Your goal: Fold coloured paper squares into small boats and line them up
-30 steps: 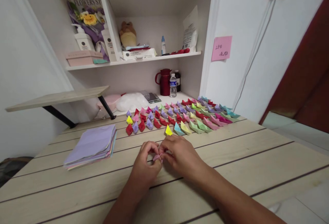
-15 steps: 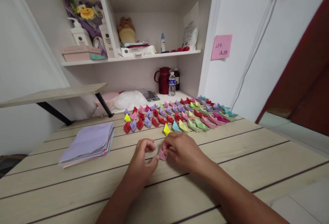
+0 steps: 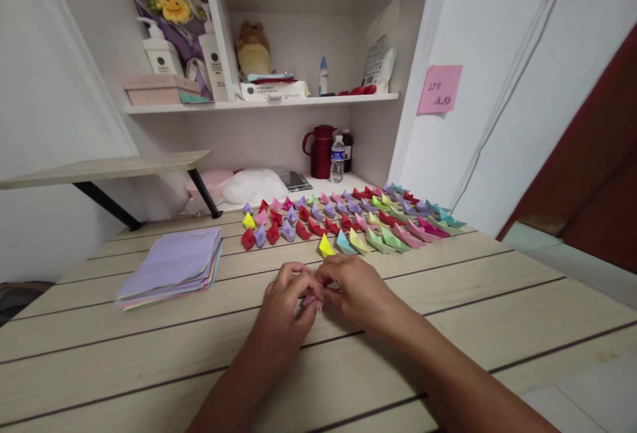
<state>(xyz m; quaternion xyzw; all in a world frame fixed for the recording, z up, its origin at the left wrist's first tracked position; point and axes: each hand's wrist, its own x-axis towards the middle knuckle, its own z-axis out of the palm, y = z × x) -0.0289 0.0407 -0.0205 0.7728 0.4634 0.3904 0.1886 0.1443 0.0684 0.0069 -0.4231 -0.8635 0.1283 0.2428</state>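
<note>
My left hand (image 3: 286,304) and my right hand (image 3: 351,290) meet over the middle of the wooden table (image 3: 448,327), fingers pinched together on a small pink folded paper (image 3: 309,300). Only a corner of that paper shows between the fingertips. Just beyond my hands, rows of several coloured paper boats (image 3: 348,221) stand on the table, the nearest a yellow boat (image 3: 325,246). A stack of pastel paper sheets (image 3: 172,267), lilac on top, lies to the left.
A small raised wooden shelf (image 3: 104,169) on black legs stands at the back left. Behind the boats are a red jug (image 3: 321,151), a water bottle (image 3: 337,161) and a white bag (image 3: 253,189). A pink note (image 3: 440,89) sticks on the wall.
My left hand, briefly open-fingered beside the pink paper half a second ago, has closed back onto it with the right hand. The view has shifted slightly.
</note>
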